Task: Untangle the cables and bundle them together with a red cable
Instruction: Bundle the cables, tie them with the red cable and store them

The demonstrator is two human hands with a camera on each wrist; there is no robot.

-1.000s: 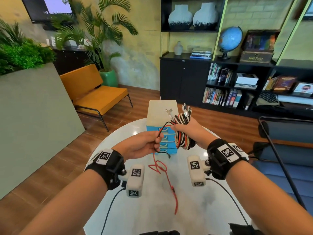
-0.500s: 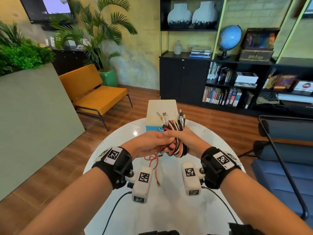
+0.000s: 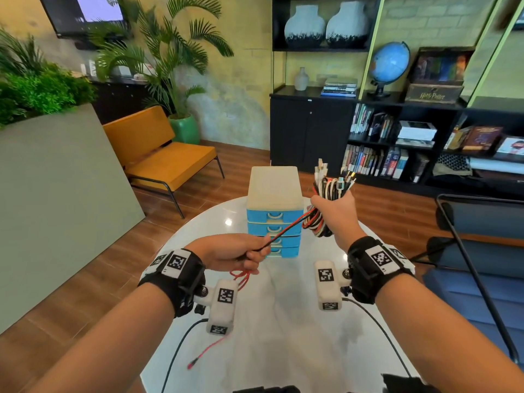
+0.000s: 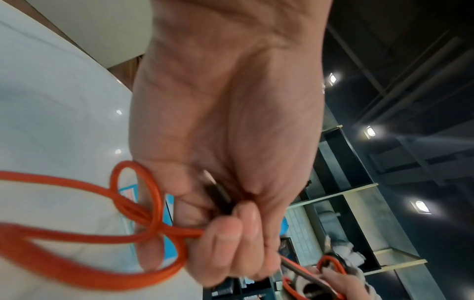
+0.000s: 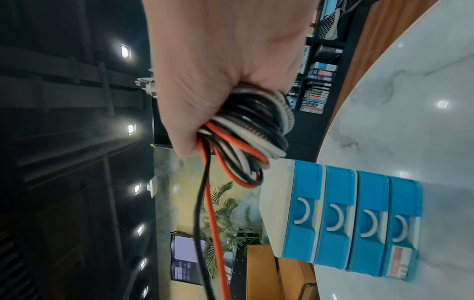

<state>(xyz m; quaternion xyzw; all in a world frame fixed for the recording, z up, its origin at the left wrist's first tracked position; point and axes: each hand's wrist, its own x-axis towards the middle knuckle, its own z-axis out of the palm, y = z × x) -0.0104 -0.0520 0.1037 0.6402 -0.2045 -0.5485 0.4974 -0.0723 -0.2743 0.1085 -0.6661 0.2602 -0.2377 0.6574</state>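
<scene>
My right hand [image 3: 334, 208] grips a folded bundle of black, white and red cables [image 3: 330, 191] above the table, plugs pointing up; the loops of the bundle [image 5: 251, 130] bulge out of the fist. A taut red cable [image 3: 286, 229] and a black one beside it run from the bundle down to my left hand [image 3: 241, 252], which pinches both. The red cable [image 4: 143, 221] loops below the left fingers [image 4: 231, 239], and its free end [image 3: 208, 350] trails across the white table toward me. Both hands are held apart in the air.
A small drawer unit [image 3: 273, 214] with a cream top and blue drawers stands on the round white marble table [image 3: 283, 336], between and just behind my hands. A dark chair frame [image 3: 476, 276] is at the right. Wrist camera leads [image 3: 181, 347] hang over the near table.
My hands were together at the bundle half a second ago; now they have drawn apart, the right raising the bundle up and right, the left pulling the red and black cables taut toward me.
</scene>
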